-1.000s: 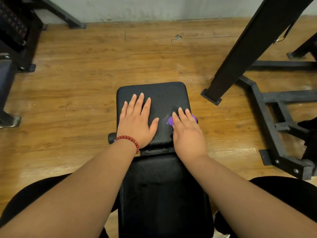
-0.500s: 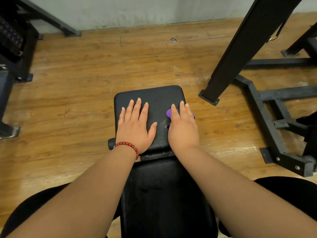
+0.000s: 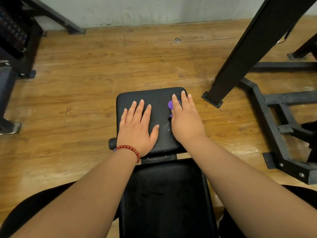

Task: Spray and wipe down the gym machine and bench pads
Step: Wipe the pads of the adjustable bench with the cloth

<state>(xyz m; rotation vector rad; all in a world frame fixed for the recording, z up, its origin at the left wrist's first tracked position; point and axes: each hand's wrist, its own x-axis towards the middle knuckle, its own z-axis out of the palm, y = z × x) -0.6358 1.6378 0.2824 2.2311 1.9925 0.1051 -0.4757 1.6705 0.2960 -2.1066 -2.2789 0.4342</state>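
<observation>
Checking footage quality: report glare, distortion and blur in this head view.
Head view: sharp and evenly lit; soft glare on the wood floor lower left; speckled sheen on the seat pad between left hand and right hand; wide-angle stretch enlarges the forearms.

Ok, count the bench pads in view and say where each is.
2. The small pad is the farther one, under the left hand and right hand. The long pad is nearer the camera. A dark shape at the left edge might be a third; cannot tell.
</observation>
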